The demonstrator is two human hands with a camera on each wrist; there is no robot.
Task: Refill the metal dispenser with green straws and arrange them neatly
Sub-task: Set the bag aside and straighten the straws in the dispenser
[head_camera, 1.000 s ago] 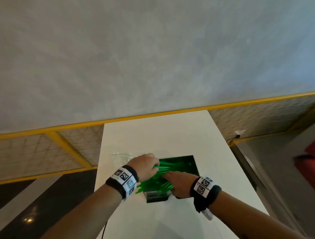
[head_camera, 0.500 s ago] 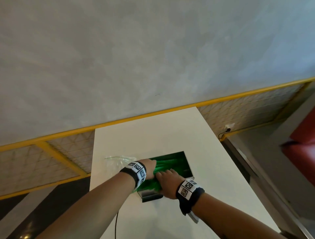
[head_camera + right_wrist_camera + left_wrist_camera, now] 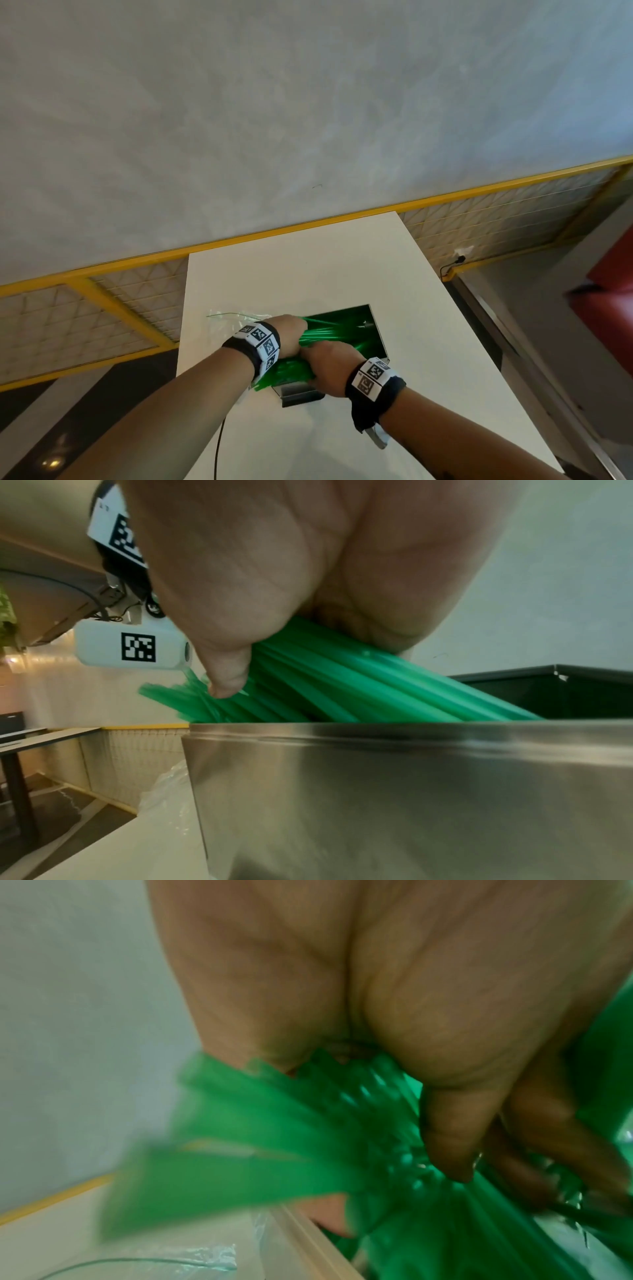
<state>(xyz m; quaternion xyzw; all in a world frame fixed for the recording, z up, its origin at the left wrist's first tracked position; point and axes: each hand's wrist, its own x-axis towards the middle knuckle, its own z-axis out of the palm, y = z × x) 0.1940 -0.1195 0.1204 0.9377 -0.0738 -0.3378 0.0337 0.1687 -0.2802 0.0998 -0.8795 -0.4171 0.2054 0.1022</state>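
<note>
A bundle of green straws lies slanted across the open top of the metal dispenser on the white counter. My left hand grips the bundle near its left end, fingers curled round the straws. My right hand holds the same bundle from the near side, thumb and palm wrapped over the straws above the dispenser's steel front wall. The straws' left ends stick out past the dispenser's near-left corner. Both hands' fingertips are mostly hidden.
A crumpled clear plastic bag lies on the counter just left of the dispenser. A black cable hangs off the counter's left edge. A yellow-framed railing runs behind, and a red seat stands at the right.
Both hands have closed in on the straw bundle and gathered its fanned ends together over the dispenser. The head view has shifted slightly.
</note>
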